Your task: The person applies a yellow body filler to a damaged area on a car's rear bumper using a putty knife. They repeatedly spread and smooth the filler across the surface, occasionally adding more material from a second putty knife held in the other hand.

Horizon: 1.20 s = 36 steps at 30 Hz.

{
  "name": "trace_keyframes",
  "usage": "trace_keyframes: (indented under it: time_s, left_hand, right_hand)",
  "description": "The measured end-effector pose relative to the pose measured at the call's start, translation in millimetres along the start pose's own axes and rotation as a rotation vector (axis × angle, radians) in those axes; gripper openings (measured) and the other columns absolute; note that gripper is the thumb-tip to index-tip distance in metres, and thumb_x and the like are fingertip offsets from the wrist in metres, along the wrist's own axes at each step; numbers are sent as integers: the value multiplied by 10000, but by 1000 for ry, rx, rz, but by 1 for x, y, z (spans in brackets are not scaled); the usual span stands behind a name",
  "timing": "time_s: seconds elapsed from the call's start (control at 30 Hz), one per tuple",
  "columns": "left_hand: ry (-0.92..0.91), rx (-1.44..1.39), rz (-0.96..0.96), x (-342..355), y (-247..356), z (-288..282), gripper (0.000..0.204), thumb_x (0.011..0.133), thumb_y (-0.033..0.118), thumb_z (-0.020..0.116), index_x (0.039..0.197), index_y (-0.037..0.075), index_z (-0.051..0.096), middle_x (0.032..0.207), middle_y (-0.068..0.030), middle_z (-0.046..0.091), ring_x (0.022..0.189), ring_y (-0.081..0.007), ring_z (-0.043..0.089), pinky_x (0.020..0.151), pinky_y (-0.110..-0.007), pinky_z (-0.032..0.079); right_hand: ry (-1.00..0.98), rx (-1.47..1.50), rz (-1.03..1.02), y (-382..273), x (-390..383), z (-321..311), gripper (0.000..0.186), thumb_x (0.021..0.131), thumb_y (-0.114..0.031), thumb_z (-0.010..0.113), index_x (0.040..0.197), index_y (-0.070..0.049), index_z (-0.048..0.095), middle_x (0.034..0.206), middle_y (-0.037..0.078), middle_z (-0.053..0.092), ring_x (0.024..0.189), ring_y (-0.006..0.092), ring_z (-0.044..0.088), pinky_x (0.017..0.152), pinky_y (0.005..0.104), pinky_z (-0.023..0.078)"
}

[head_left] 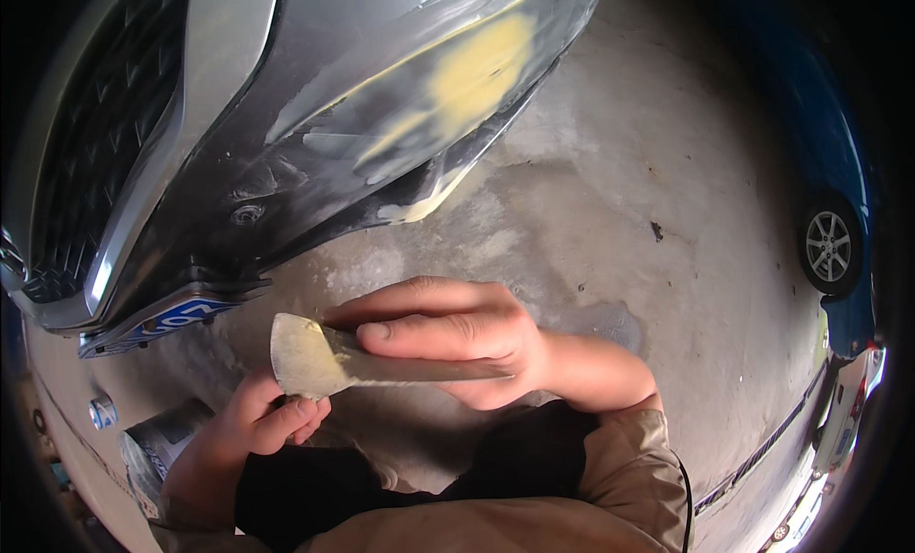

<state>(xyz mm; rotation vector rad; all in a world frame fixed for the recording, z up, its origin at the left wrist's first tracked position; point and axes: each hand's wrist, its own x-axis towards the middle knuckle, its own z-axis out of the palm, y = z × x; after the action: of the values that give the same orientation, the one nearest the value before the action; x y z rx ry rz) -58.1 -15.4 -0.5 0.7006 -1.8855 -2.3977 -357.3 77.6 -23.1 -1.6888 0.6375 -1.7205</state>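
Both hands closed: right hand [457, 339] grips long spreader [419, 367], left hand [257, 420] holds small filler-coated spreader [303, 358]. I'd scrape blades flat, edge to edge.

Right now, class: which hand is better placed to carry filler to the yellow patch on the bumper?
Probably the right hand: it grips the long spreader and lies below the yellow patch. The left hand holds the square scraper.
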Motion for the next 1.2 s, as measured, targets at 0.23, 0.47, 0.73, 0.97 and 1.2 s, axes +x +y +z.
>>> trace_keyframes:
  time_s: [0.23,0.47,0.73,0.97,1.2]
  left_hand:
    - [29,18,21,1,1,5,286,1030,-10,545,1306,-66,593,814,-54,625,620,-92,551,574,-276,484]
    - [135,112,115,-4,-4,8,184,1065,67,424,1181,-8,545,712,-85,545,524,-154,505,481,-319,461]
    - [240,-3,77,-11,-16,2,207,1121,184,482,1264,35,483,777,-103,535,539,-163,507,452,-326,469]
    - [395,-17,12,-27,-23,-4,178,1120,203,477,1192,41,471,784,-92,513,524,-157,483,432,-320,464]
    - [433,-27,53,-33,-32,-14,204,1122,229,494,1180,34,477,781,-86,501,514,-155,473,432,-322,456]
  right_hand:
    - [-276,-204,193,-14,-11,-32,563,904,85,749,1449,-49,711,1365,220,727,1132,380,775,921,413,655]
    - [-454,-648,495,-15,-20,-72,594,947,24,691,1520,-126,648,1235,126,762,949,367,757,800,467,615]
    - [598,-1142,-105,23,21,-145,610,975,114,592,1558,-68,593,1291,228,675,1090,382,690,954,410,574]
    - [854,-1035,-4,54,51,-193,594,993,107,532,1541,-104,624,1402,224,617,1165,345,668,1007,388,546]
    - [869,-946,32,54,68,-205,604,964,113,505,1503,-109,664,1419,215,606,1193,331,662,1025,378,537]
